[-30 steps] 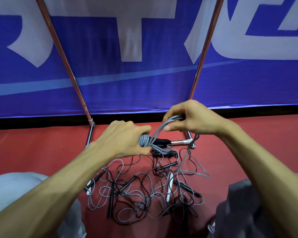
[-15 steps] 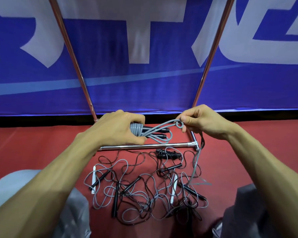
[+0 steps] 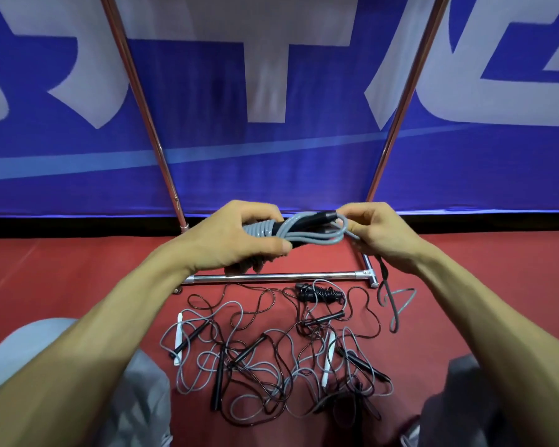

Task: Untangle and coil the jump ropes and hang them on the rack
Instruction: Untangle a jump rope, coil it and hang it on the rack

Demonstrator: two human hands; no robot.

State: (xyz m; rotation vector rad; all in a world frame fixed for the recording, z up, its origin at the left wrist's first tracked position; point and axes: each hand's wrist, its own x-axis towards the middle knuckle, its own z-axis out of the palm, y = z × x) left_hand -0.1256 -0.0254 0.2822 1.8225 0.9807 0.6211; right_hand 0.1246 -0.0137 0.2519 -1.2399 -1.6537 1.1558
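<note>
Above the rack's base bar point(image 3: 271, 278) hangs the grey jump rope point(image 3: 307, 235), coiled round its black handles. The left hand point(image 3: 236, 240) grips the wound end with curled fingers; the right hand point(image 3: 381, 233) pinches the loops at the other end, a loose tail dropping past the bar's right end. Nearer than the bar, a tangle of ropes point(image 3: 271, 366) lies on the red floor point(image 3: 78, 269); beyond it stands a blue banner point(image 3: 271, 156)

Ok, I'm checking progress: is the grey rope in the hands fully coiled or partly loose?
Partly coiled: the grey rope wraps the handles between left hand and right hand, but a tail hangs loose.
</note>
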